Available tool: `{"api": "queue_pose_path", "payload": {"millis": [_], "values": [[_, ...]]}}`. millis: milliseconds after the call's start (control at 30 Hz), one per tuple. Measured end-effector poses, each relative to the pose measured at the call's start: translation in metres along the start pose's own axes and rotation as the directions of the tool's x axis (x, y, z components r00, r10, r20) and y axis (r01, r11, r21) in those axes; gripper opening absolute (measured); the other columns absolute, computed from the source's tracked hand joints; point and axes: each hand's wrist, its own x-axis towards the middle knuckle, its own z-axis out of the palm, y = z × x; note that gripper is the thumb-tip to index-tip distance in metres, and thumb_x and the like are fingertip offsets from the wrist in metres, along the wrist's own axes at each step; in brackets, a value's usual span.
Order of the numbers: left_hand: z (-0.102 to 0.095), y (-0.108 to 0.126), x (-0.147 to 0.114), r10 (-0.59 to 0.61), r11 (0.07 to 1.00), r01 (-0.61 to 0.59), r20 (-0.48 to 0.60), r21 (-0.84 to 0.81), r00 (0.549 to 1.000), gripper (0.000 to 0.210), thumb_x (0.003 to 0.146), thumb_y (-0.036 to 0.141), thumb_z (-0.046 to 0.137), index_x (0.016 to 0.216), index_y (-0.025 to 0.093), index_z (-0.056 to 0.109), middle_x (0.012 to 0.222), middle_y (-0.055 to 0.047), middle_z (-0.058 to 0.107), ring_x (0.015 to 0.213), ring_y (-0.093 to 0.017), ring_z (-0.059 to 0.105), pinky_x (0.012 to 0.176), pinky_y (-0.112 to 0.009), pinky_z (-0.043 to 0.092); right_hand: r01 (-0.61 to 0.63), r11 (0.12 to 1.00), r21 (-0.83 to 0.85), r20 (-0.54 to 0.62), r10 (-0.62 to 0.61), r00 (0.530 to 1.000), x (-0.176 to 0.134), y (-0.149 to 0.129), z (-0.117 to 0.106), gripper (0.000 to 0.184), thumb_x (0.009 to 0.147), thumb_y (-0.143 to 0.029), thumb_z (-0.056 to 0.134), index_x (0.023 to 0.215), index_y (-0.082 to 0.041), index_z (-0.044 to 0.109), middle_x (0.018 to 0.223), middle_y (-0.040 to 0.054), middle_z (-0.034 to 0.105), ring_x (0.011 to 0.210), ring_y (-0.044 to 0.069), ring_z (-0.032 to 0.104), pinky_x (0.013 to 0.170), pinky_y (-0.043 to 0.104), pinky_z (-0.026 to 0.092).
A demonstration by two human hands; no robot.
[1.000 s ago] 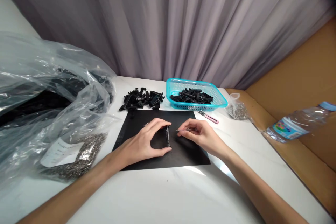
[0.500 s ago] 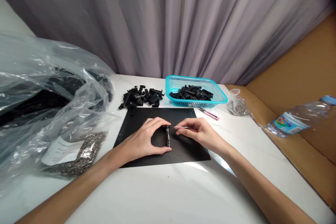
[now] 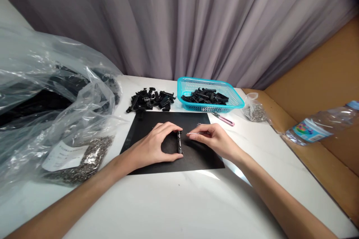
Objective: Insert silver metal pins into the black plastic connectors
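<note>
My left hand (image 3: 153, 142) grips a slim black plastic part (image 3: 180, 142) by its two ends, thumb at the near end and fingertips at the far end. A shiny strip shows along the part's length. Just to the right, my right hand (image 3: 214, 139) pinches a thin silver metal tool (image 3: 196, 133), whose tip points left at the part with a small gap between. Its exact kind is too small to make out. Both hands are over a black mat (image 3: 157, 166).
Behind the mat lie a pile of black plastic parts (image 3: 153, 99) and a blue basket (image 3: 238, 101) of similar pieces. A pink-handled cutter (image 3: 226, 120) lies nearby. Bags of small metal pieces (image 3: 97, 157) (image 3: 254, 113) flank the area; a plastic bottle (image 3: 314, 130) lies at right.
The whole scene sits slightly higher in the picture. Both hands keep nearly the same pose, with the tool's tip still apart from the part.
</note>
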Motion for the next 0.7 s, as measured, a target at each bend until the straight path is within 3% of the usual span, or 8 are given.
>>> {"api": "queue_pose_path", "payload": {"millis": [133,300,433,700], "values": [[0.000,0.001,0.000,-0.001,1.000,0.001,-0.016,-0.015,1.000,0.064,0.077,0.047,0.083,0.132,0.029,0.058,0.123,-0.005,0.064,0.116,-0.028,0.060,0.101,-0.043,0.051,0.048,0.994,-0.098,-0.040,-0.052,0.998,-0.001,0.005,0.007,0.021,0.096,-0.037,0.066,0.101,-0.023,0.081,0.104,0.0065,0.079,0.095,0.023,0.072,0.084,0.036,0.057],[0.001,0.002,0.001,0.001,1.000,-0.001,-0.007,0.002,1.000,0.063,0.077,0.045,0.083,0.132,0.027,0.057,0.126,-0.006,0.063,0.119,-0.029,0.058,0.103,-0.044,0.049,0.101,0.925,-0.367,-0.226,-0.194,0.955,0.003,0.021,0.023,0.020,0.094,-0.019,0.062,0.107,-0.022,0.077,0.103,0.0083,0.076,0.094,0.024,0.071,0.083,0.037,0.056],[0.001,0.001,0.001,0.003,1.000,-0.004,0.015,0.006,1.000,0.063,0.079,0.045,0.082,0.133,0.027,0.056,0.127,-0.006,0.062,0.121,-0.029,0.057,0.106,-0.045,0.047,0.119,0.944,-0.307,-0.272,-0.207,0.940,0.006,0.025,0.026,0.013,0.093,-0.023,0.065,0.103,-0.023,0.073,0.102,0.0048,0.077,0.094,0.022,0.073,0.082,0.035,0.056],[0.001,0.003,0.001,-0.005,1.000,0.005,0.020,0.005,1.000,0.062,0.079,0.045,0.082,0.132,0.027,0.054,0.126,-0.007,0.062,0.120,-0.029,0.058,0.105,-0.047,0.049,0.151,0.949,-0.276,-0.236,-0.219,0.947,0.005,0.017,0.027,0.011,0.096,-0.028,0.066,0.099,-0.025,0.076,0.100,0.0041,0.078,0.090,0.022,0.071,0.075,0.033,0.053]]}}
